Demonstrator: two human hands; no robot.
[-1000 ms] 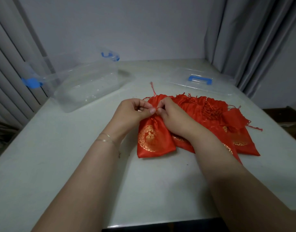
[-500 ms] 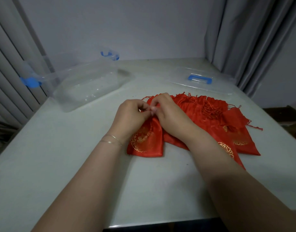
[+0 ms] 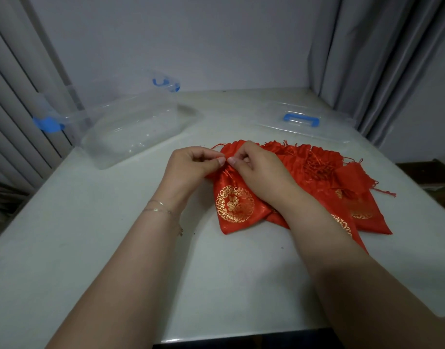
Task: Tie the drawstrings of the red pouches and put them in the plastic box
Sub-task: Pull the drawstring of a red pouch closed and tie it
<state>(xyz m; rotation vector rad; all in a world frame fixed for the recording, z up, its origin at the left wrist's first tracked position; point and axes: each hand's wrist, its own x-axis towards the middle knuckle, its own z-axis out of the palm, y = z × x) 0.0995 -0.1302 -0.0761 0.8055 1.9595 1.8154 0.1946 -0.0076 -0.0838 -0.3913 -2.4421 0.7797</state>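
A pale, smooth table [image 3: 115, 248] carries all the working items; grey curtains [image 3: 382, 59] hang at both sides of a plain wall. The plastic box [image 3: 138, 129], clear and rectangular with rounded corners and blue latches, stands open at the far left and appears to hold nothing; no pouch has yet been put in it. Its flat clear lid [image 3: 302, 122], with a blue handle, lies apart at the far right.

The heap of red pouches [image 3: 324, 177] lies mid-table, right of centre: glossy satin-like cloth, overlapping, each with a gold roundel where the face shows, and thin red cords tangled loosely over the gathered mouths. These appear untied, though the tangle hides detail.

The pouch in hand [image 3: 235, 205] lies flat at the left edge of the heap, its neck bunched between the two hands. The left hand [image 3: 188, 170] and the right hand [image 3: 259, 170] meet thumb-tip to thumb-tip above that neck, fingers curled, each pinching at the drawstring [image 3: 217, 146], of which a short length trails to the left. Whether a knot is formed cannot be told, since the fingers cover it. In judgement the task is at its first pouch: tying under way, every placement remaining. A fine bracelet [image 3: 161, 207] circles the left wrist.
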